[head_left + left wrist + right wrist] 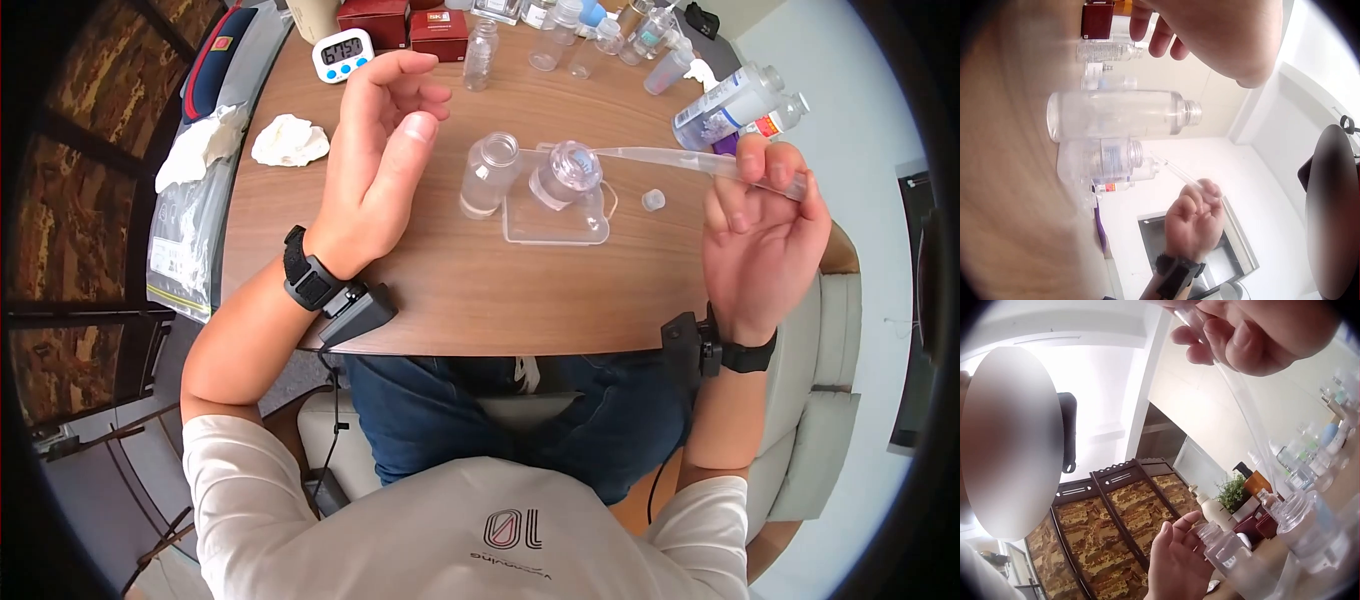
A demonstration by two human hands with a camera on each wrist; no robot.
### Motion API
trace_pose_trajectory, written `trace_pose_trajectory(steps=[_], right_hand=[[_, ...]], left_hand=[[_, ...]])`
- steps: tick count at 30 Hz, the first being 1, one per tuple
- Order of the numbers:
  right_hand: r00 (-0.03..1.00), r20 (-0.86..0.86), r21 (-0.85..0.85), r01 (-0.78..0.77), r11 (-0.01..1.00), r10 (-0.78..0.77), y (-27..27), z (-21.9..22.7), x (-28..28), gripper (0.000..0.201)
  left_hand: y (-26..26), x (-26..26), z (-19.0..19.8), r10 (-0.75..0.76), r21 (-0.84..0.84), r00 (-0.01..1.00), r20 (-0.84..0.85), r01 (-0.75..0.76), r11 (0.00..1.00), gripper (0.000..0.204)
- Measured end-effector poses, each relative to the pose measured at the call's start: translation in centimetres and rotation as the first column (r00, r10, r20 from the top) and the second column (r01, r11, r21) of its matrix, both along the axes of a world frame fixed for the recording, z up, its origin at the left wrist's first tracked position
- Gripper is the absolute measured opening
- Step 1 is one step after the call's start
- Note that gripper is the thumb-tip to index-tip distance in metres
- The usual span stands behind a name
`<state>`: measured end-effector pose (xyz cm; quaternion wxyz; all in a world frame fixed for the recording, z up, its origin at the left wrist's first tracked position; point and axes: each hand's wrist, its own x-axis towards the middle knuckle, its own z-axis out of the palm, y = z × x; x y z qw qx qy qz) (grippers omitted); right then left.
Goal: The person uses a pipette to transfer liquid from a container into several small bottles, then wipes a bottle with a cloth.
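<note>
My left hand [412,102] is raised above the wooden table [440,300], open, palm turned right, holding nothing. Just right of it stands an upright clear bottle [488,175] without a cap. Beside that, a small clear bottle [566,173] leans on a clear plastic tray [553,231]. My right hand [768,170] pinches the bulb end of a long clear pipette [660,156] whose tip reaches the small bottle's mouth. The right wrist view shows the fingers [1241,334] curled round the pipette [1249,409], with the left hand [1175,562] beyond. A tiny clear cap [653,200] lies near the tray.
A white timer [342,55], red boxes [405,25] and several small bottles stand along the far edge. A crumpled tissue [289,140] lies at the left, plastic bags [190,220] hang over the left edge. A large bottle [725,105] lies on its side at the far right.
</note>
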<state>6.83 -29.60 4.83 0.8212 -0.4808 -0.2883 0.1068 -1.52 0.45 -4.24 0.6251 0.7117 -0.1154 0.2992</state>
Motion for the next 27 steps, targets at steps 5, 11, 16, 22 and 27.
trace_pose_trajectory(steps=[5,11,16,22,27], right_hand=[[1.000,-0.006,-0.002,0.018,1.000,-0.018,0.2,0.1,-0.2,0.032],[0.999,-0.011,0.006,0.048,0.999,-0.048,0.1,0.1,-0.2,0.032],[1.000,0.025,0.040,0.002,0.999,-0.003,-0.1,0.7,-0.3,0.032],[0.989,0.072,0.132,-0.134,0.982,0.126,1.4,1.6,-0.9,0.032],[0.980,0.013,0.059,-0.198,0.978,0.197,4.2,1.2,-1.9,0.026]], left_hand=[[0.2,-0.1,0.1,0.006,0.002,1.000,-0.008,-0.006,1.000,0.044],[0.1,0.0,0.0,0.017,0.017,1.000,-0.004,-0.017,1.000,0.046],[0.1,0.0,-0.1,0.016,0.019,1.000,0.000,-0.016,1.000,0.046],[0.0,0.1,-0.1,0.025,0.003,0.999,0.035,-0.025,1.000,0.045],[0.6,0.4,-0.4,0.065,0.029,0.995,0.072,-0.067,0.997,0.046]])
